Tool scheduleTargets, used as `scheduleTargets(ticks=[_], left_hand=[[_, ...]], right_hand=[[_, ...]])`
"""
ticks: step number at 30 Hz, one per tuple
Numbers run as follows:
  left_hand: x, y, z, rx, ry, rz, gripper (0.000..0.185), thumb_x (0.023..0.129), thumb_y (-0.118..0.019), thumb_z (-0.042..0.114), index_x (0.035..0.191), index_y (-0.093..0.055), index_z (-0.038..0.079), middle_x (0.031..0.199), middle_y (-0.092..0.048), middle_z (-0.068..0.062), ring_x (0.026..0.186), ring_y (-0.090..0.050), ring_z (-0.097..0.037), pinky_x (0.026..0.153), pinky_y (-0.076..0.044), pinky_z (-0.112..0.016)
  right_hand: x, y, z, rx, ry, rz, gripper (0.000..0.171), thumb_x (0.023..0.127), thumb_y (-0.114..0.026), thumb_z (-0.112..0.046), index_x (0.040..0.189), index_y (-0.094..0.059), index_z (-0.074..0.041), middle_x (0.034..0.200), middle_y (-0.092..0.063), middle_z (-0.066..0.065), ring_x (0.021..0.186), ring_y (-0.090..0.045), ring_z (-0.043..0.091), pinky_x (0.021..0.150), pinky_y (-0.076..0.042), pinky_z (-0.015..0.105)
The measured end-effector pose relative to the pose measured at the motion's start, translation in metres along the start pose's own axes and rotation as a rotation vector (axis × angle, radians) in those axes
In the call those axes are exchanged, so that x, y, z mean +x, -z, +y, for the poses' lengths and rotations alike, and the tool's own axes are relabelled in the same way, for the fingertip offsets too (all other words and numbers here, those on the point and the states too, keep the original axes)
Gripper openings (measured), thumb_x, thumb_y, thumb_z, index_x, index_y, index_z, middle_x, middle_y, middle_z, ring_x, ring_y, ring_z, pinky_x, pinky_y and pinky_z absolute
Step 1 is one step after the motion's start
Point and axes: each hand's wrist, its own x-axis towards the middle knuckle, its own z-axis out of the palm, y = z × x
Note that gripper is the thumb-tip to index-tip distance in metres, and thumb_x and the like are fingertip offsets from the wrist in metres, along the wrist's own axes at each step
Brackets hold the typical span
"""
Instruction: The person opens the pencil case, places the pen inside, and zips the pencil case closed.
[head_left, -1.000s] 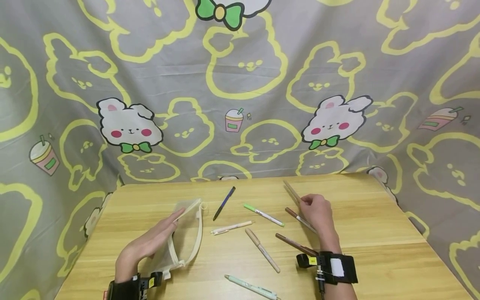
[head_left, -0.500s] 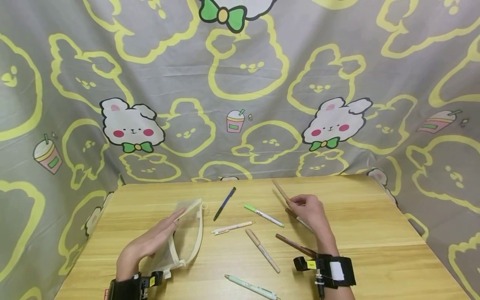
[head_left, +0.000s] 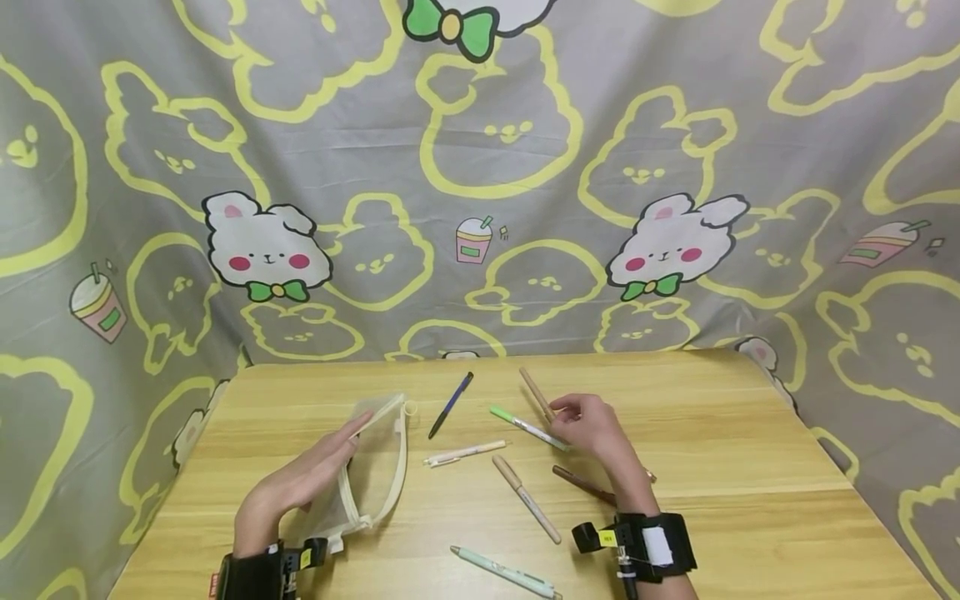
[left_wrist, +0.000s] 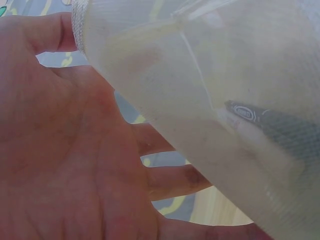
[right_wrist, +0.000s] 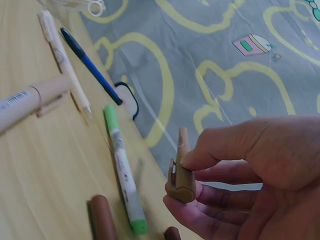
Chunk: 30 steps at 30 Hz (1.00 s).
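My left hand (head_left: 307, 479) lies along the near side of a see-through pouch (head_left: 397, 467) with cream trim, its fingers straight against the wall. The left wrist view shows those fingers behind the pouch's wall, and a dark pen (left_wrist: 280, 130) showing through it. My right hand (head_left: 592, 429) pinches a tan marker (head_left: 535, 389) between thumb and fingers, with the far end pointing up and away. Its clip end (right_wrist: 181, 186) shows in the right wrist view. Below that hand lies a green-capped marker (head_left: 525, 425), partly overlapped by it in the head view.
Loose on the table (head_left: 750, 433) lie a blue pen (head_left: 450, 407), a pale pen (head_left: 465, 452), a second tan marker (head_left: 525, 498), a mint pen (head_left: 504, 572) and a brown marker (head_left: 583, 483). My right forearm partly hides the brown ones. A patterned curtain (head_left: 540, 275) stands behind.
The right hand has moved left with the tan marker, from above the brown markers to over the green-capped one. My left hand and the pouch stay in place.
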Motion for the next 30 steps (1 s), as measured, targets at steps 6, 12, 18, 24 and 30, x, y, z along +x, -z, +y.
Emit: scheduleTargets(ticks=[6, 12, 18, 24, 30], left_hand=[[0.000, 0.000, 0.001, -0.008, -0.004, 0.001, 0.056, 0.114, -0.023, 0.021, 0.163, -0.012, -0.002, 0.167, -0.009, -0.029, 0.151, -0.006, -0.053, 0.117, -0.007, -0.074], [-0.001, 0.001, 0.001, 0.001, -0.015, 0.009, 0.055, 0.113, -0.025, 0.020, 0.163, -0.013, -0.002, 0.167, -0.010, -0.029, 0.151, -0.007, -0.054, 0.116, -0.007, -0.074], [-0.001, 0.001, 0.002, 0.022, -0.035, 0.017, 0.055, 0.113, -0.026, 0.019, 0.162, -0.015, -0.004, 0.166, -0.012, -0.029, 0.150, -0.008, -0.054, 0.117, -0.008, -0.073], [-0.001, 0.002, 0.003, 0.030, -0.032, 0.023, 0.055, 0.113, -0.026, 0.020, 0.162, -0.015, -0.004, 0.167, -0.012, -0.028, 0.151, -0.009, -0.052, 0.118, -0.007, -0.070], [-0.002, 0.002, 0.002, 0.033, -0.038, 0.031, 0.055, 0.113, -0.026, 0.019, 0.162, -0.016, -0.004, 0.167, -0.013, -0.028, 0.151, -0.010, -0.052, 0.119, -0.008, -0.069]], right_hand=[[-0.005, -0.012, -0.008, 0.007, 0.040, -0.070, 0.032, 0.083, -0.070, 0.002, 0.114, -0.073, 0.002, 0.089, -0.067, 0.006, 0.079, -0.062, 0.019, 0.065, -0.053, 0.031], [-0.010, -0.025, -0.017, 0.007, 0.101, -0.126, 0.028, 0.081, -0.069, 0.002, 0.108, -0.072, -0.003, 0.087, -0.064, 0.005, 0.076, -0.060, 0.018, 0.060, -0.052, 0.030], [-0.015, -0.039, -0.026, -0.001, 0.201, -0.202, 0.024, 0.083, -0.068, 0.004, 0.107, -0.071, -0.001, 0.085, -0.063, 0.004, 0.077, -0.058, 0.018, 0.060, -0.049, 0.027], [-0.019, -0.059, -0.037, -0.022, 0.263, -0.269, 0.022, 0.084, -0.068, 0.003, 0.106, -0.071, 0.001, 0.086, -0.063, 0.002, 0.078, -0.060, 0.017, 0.062, -0.051, 0.026], [-0.026, -0.078, -0.048, -0.009, 0.300, -0.328, 0.022, 0.086, -0.067, 0.004, 0.108, -0.071, 0.003, 0.086, -0.063, 0.001, 0.078, -0.059, 0.015, 0.062, -0.053, 0.024]])
